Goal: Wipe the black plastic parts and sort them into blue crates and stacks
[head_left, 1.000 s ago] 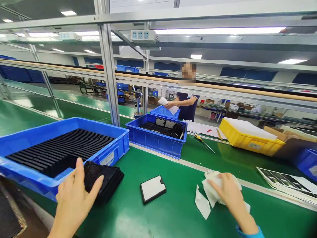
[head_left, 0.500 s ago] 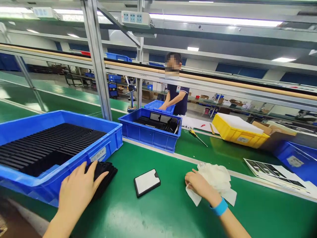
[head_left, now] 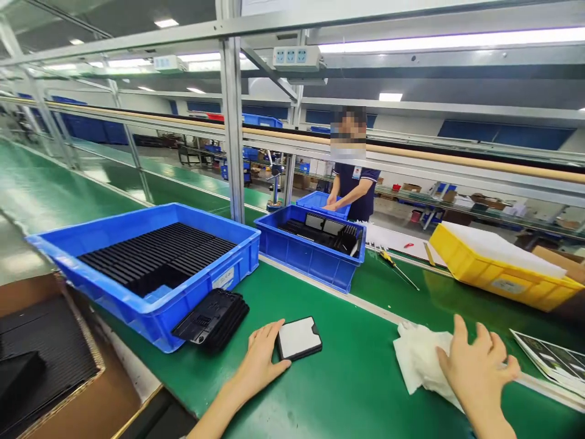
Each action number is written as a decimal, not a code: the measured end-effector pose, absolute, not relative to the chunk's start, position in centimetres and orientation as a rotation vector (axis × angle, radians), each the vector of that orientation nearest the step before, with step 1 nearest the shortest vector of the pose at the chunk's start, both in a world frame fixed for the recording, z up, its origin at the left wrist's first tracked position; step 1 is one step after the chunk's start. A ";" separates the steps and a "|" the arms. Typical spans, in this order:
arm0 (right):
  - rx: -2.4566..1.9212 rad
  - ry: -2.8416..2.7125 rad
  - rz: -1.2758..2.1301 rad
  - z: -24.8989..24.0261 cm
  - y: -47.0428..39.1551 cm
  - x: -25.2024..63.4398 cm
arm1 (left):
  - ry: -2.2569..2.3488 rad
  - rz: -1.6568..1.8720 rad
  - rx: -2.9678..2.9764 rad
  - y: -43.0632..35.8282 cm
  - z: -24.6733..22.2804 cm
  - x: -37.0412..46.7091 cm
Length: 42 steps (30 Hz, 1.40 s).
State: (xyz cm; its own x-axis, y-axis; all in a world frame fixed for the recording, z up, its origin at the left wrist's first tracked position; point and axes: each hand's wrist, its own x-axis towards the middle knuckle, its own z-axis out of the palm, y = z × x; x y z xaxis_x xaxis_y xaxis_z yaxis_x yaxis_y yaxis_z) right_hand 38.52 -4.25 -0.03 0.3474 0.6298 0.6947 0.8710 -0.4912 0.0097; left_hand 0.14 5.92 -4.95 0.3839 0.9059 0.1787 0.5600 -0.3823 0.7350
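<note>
My left hand [head_left: 264,352] is at the left edge of a small stack of flat black-framed pieces with a white panel [head_left: 299,338] on top. Its thumb and fingers are apart and meet the stack's edge without closing round it. My right hand [head_left: 478,366] is over the right side of a crumpled white cloth [head_left: 423,356], fingers spread; nothing shows gripped in it. Left of my left hand, a pile of black plastic plates [head_left: 212,320] leans by the large blue bin [head_left: 242,259], which holds rows of black parts.
A second blue bin [head_left: 315,265] with black parts stands behind. A screwdriver [head_left: 397,268], a yellow crate [head_left: 507,283] and printed sheets [head_left: 548,360] lie to the right. At lower left is a cardboard box [head_left: 109,390]. A co-worker [head_left: 354,183] stands across the bench.
My left hand has left the pile of black plates and moved right to the white-panelled stack. My right hand has opened and shifted to the cloth's right side. The view has swung left.
</note>
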 end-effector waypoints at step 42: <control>-0.900 -2.085 0.256 1.7 -0.4 17.6 | 0.653 0.945 0.382 -0.6 0.8 2.0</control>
